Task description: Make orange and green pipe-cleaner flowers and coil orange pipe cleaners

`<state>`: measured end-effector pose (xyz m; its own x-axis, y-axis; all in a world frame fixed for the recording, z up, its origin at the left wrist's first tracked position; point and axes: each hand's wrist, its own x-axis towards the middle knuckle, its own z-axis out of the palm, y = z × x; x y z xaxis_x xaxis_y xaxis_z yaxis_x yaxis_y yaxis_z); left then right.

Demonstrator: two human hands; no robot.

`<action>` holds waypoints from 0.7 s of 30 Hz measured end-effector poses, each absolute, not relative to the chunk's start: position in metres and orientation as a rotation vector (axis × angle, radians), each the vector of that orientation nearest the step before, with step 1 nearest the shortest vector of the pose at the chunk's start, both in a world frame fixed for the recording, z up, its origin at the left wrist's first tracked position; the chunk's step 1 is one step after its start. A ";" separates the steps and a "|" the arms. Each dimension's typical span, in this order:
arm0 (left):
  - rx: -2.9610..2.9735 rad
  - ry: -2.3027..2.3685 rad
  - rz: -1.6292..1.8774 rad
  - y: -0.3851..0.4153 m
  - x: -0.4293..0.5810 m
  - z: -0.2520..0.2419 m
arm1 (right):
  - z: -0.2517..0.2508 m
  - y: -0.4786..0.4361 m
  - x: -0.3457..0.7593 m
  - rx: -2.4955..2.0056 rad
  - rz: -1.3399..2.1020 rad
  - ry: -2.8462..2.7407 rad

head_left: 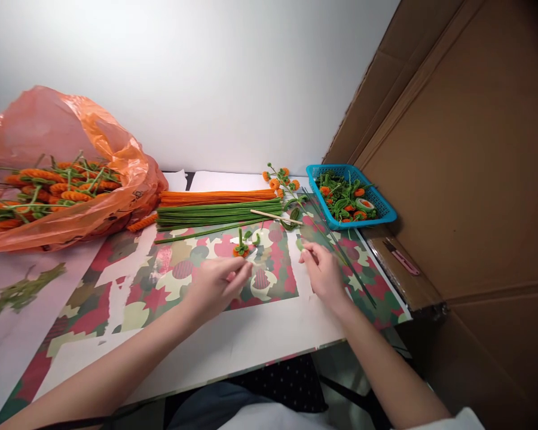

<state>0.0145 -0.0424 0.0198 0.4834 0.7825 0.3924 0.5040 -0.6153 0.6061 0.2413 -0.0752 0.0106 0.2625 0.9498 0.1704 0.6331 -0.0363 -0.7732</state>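
Note:
My left hand [219,286] is closed in a pinch over the patterned table covering; what its fingertips hold, if anything, I cannot make out. Just beyond them sits a small orange and green pipe-cleaner flower [241,249] with its green stem pointing up. Little curled green pieces [256,239] lie beside it. To the right, my right hand [325,275] pinches a short green pipe-cleaner piece [300,245] between thumb and fingers. Farther back lie a bundle of green pipe cleaners [215,213] and a bundle of orange ones [219,197], with a thin wooden stick [275,216] across the green ends.
An orange plastic bag [134,161] full of orange and green pieces fills the left. At the back right stands a blue basket [383,210] of green leaves and orange flowers. Nearby are a finished flower stem [291,186], dark wires [354,272], a pink-handled cutter [403,260] and a cardboard wall [466,149].

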 end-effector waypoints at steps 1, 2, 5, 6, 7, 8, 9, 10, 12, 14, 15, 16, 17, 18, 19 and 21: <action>2.151 1.107 0.909 -0.041 0.010 0.022 | 0.009 -0.074 0.250 -1.833 0.344 -1.555; 1.998 1.139 0.904 -0.040 0.006 0.023 | 0.007 -0.073 0.257 -1.881 0.223 -1.659; 1.726 1.179 0.931 -0.038 -0.001 0.026 | 0.001 -0.071 0.270 -1.901 0.066 -1.896; 1.696 1.164 0.942 -0.038 -0.002 0.027 | -0.002 -0.071 0.273 -1.886 0.066 -1.933; 1.687 1.132 0.951 -0.038 -0.002 0.028 | -0.004 -0.070 0.275 -1.870 0.078 -1.949; 1.692 1.091 0.961 -0.039 -0.003 0.029 | -0.005 -0.069 0.277 -1.854 0.099 -1.951; 1.702 1.046 0.971 -0.040 -0.003 0.030 | -0.006 -0.069 0.279 -1.838 0.121 -1.944; 1.717 1.006 0.980 -0.041 -0.003 0.032 | -0.006 -0.068 0.280 -1.822 0.138 -1.928; 1.762 0.954 0.981 -0.044 -0.003 0.036 | -0.001 -0.068 0.279 -1.791 0.141 -1.871; 1.822 0.936 0.952 -0.047 -0.003 0.039 | 0.011 -0.070 0.273 -1.739 0.135 -1.785; 1.862 0.932 0.927 -0.049 -0.002 0.040 | 0.020 -0.072 0.266 -1.694 0.156 -1.743; 1.909 0.923 0.899 -0.049 -0.002 0.041 | 0.029 -0.074 0.258 -1.630 0.221 -1.704; 1.966 0.906 0.868 -0.050 -0.001 0.042 | 0.038 -0.075 0.249 -1.559 0.347 -1.698; 2.035 0.881 0.835 -0.050 0.000 0.043 | 0.047 -0.076 0.239 -1.467 0.500 -1.731; 2.113 0.857 0.798 -0.049 0.002 0.043 | 0.054 -0.076 0.229 -1.369 0.668 -1.769; 2.259 0.814 0.713 -0.046 0.004 0.045 | 0.064 -0.073 0.212 -1.246 0.895 -1.818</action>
<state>0.0041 -0.0462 0.0446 0.6633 0.6980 0.2699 0.3598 -0.6137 0.7028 0.2116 -0.0730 0.0635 -0.2503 0.9496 0.1888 0.4296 0.2837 -0.8573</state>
